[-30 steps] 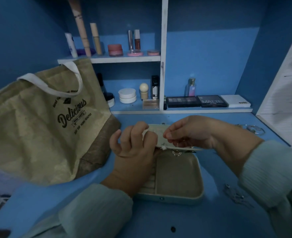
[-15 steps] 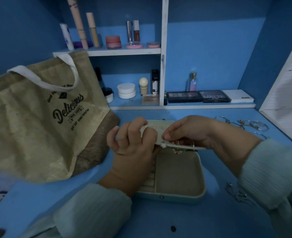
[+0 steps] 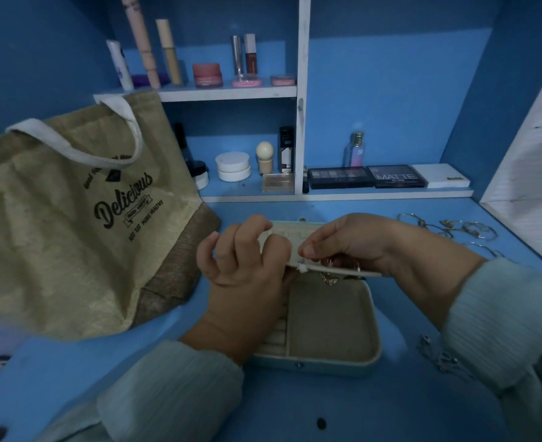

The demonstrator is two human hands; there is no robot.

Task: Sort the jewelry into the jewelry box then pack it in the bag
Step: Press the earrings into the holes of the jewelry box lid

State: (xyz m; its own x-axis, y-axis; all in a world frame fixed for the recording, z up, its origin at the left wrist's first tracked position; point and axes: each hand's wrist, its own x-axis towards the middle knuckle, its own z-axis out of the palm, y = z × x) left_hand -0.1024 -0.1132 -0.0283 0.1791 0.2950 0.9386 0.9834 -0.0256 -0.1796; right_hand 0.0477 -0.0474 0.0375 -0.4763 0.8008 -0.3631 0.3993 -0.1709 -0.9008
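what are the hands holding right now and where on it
Both hands work at the open jewelry box. The right hand pinches something small at the lid's lower edge, seemingly an earring. What the left hand grips cannot be told.

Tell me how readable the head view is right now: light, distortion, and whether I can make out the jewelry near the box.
Head view: dim, blue-tinted, no glare. Wide-angle bending curves the shelf edges and the bag. The jewelry box interior is legible. The rings at far right read as thin loops; the chain at right is faint. The left hand and right hand hide what the fingers hold.
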